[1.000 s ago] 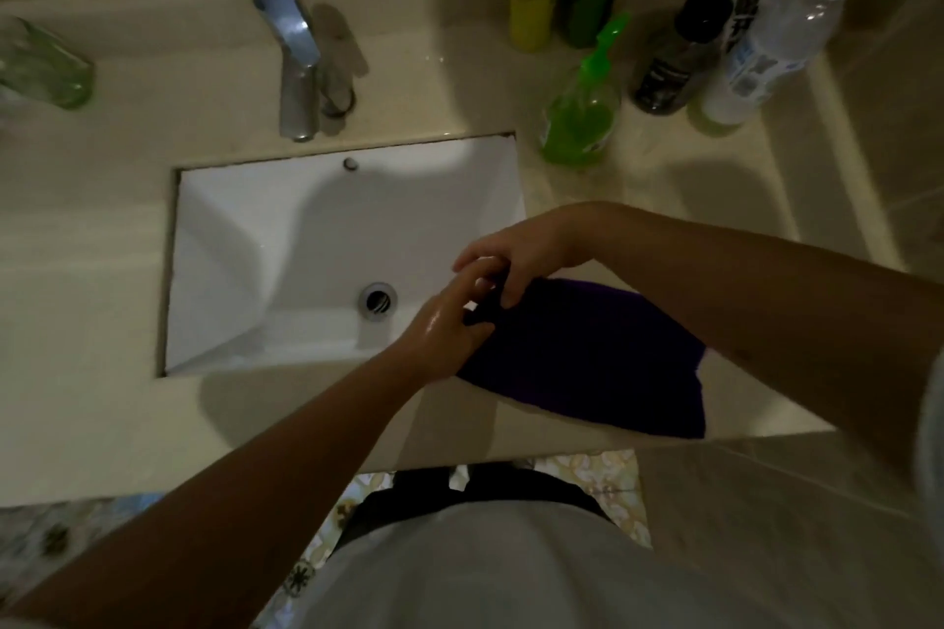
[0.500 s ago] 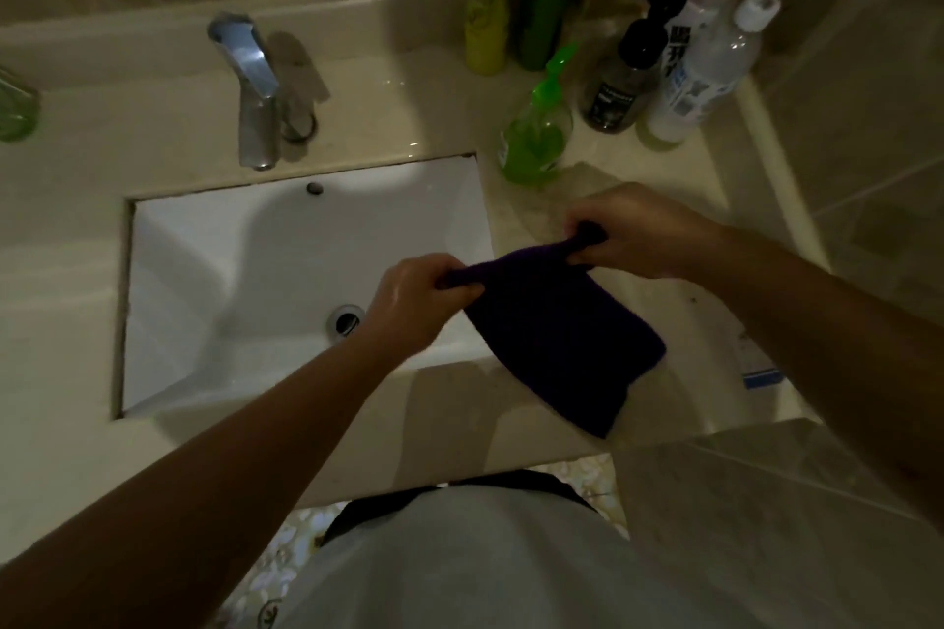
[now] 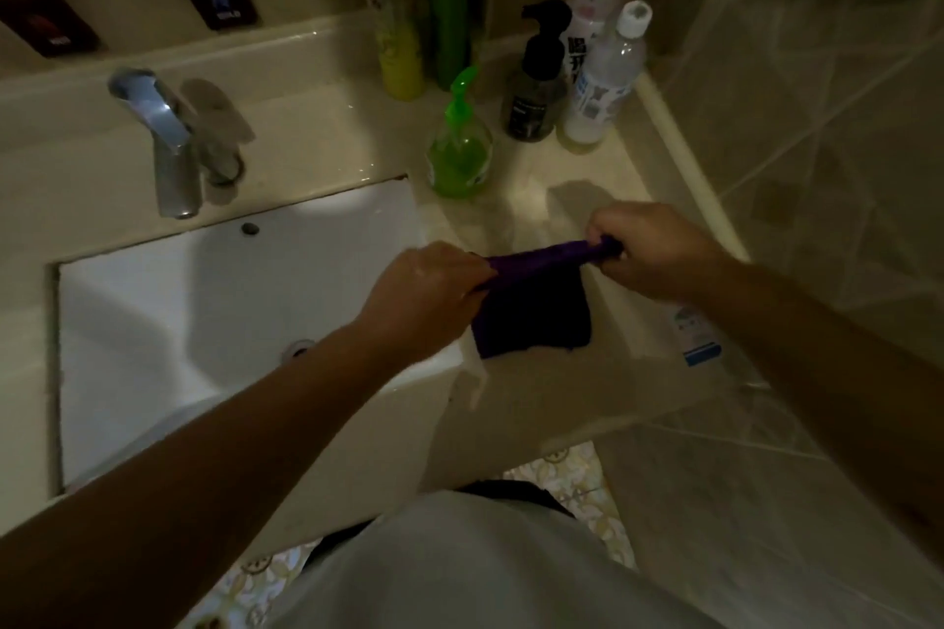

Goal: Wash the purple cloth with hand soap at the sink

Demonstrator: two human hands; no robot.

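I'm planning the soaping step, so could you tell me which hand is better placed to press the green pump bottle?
Probably the right. The right hand grips the purple cloth just in front of the green pump bottle, while the left hand grips the other end over the sink, farther off.

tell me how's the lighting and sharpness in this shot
Head view: dim overall, brightest on the white sink; the tap throws a shadow on the counter behind it; the cloth reads nearly black below its top edge; edges are soft, wall lines bow from the wide lens.
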